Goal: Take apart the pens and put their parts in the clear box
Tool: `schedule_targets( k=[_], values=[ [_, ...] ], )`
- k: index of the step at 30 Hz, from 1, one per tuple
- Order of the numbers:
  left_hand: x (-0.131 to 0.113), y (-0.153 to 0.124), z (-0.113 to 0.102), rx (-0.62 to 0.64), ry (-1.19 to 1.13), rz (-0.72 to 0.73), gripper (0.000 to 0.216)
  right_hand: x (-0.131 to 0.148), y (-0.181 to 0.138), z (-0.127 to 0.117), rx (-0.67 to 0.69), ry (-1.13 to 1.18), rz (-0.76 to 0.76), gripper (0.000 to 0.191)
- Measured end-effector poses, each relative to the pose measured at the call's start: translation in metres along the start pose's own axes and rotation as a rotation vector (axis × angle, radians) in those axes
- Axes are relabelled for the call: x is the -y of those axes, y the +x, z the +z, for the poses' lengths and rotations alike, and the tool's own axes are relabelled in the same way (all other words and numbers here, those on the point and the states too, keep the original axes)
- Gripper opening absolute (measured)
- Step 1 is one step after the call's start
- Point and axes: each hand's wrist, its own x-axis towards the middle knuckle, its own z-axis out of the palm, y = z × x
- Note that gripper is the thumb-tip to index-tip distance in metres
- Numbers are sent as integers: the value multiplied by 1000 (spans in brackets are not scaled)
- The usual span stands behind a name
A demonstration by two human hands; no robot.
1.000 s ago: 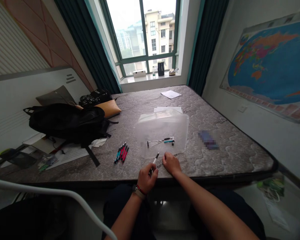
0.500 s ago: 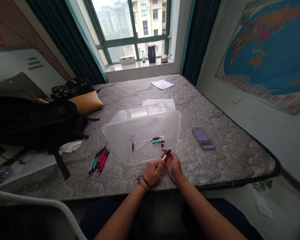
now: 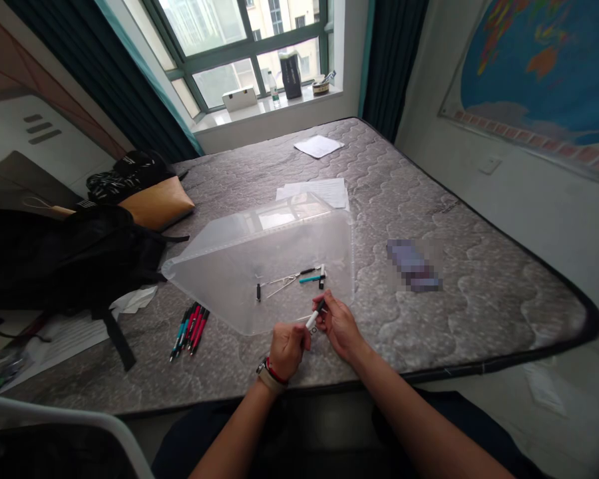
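My left hand (image 3: 286, 349) is closed around the white end of a black-and-white pen (image 3: 312, 322). The fingers of my right hand (image 3: 340, 328) pinch its black end, so both hands hold it just in front of a translucent plastic bin (image 3: 219, 266). Within the bin's outline lie a thin metal tool like a drawing compass (image 3: 285, 283), a short teal pen piece (image 3: 309, 279), a white-and-black piece (image 3: 322, 274) and a small black piece (image 3: 258, 292). Left of the bin, several teal, red and black pens (image 3: 192, 326) lie in a bunch.
All this rests on a grey quilted mattress (image 3: 399, 193). To the right lies a blurred-out phone-like object (image 3: 414, 266). Papers (image 3: 334, 193) are behind the bin. A black backpack (image 3: 70, 259) and a tan pouch (image 3: 157, 203) occupy the left. A chair rail (image 3: 80, 416) curves at lower left.
The pen now points more steeply, and my left hand has shifted left and down along with its white end. My right hand's fingers have closed on the black end. The view has tilted.
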Motion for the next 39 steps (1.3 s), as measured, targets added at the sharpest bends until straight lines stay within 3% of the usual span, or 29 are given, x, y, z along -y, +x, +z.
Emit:
schedule_targets(
  k=[6, 8, 10, 14, 17, 25, 32, 37, 39],
  values=[
    [-21, 8, -13, 112, -101, -76, 50, 9, -4, -5, -36, -57, -67, 39],
    [-27, 11, -19, 77, -185, -92, 39, 12, -6, -7, -56, -102, -71, 39],
    [-29, 15, -23, -6, -264, -138, 47, 14, -8, -8, -36, -147, -52, 39],
    [-20, 20, -22, -133, -399, -255, 51, 7, -8, -6, 29, -285, -13, 40],
    [-11, 23, -15, -86, -330, -303, 50, -3, -5, -4, 72, -402, 9, 48],
    [-1, 25, -6, -131, -338, -273, 45, -12, -2, -1, 130, -464, -2, 58],
    [3, 22, -1, -267, -353, -344, 43, -14, -4, 1, 120, -605, -174, 45],
    [2, 22, -2, -251, -337, -308, 43, -14, -5, 3, 157, -560, -47, 51],
    [1, 22, -2, -239, -352, -302, 45, -13, -6, 3, 155, -552, -73, 47]
  ],
)
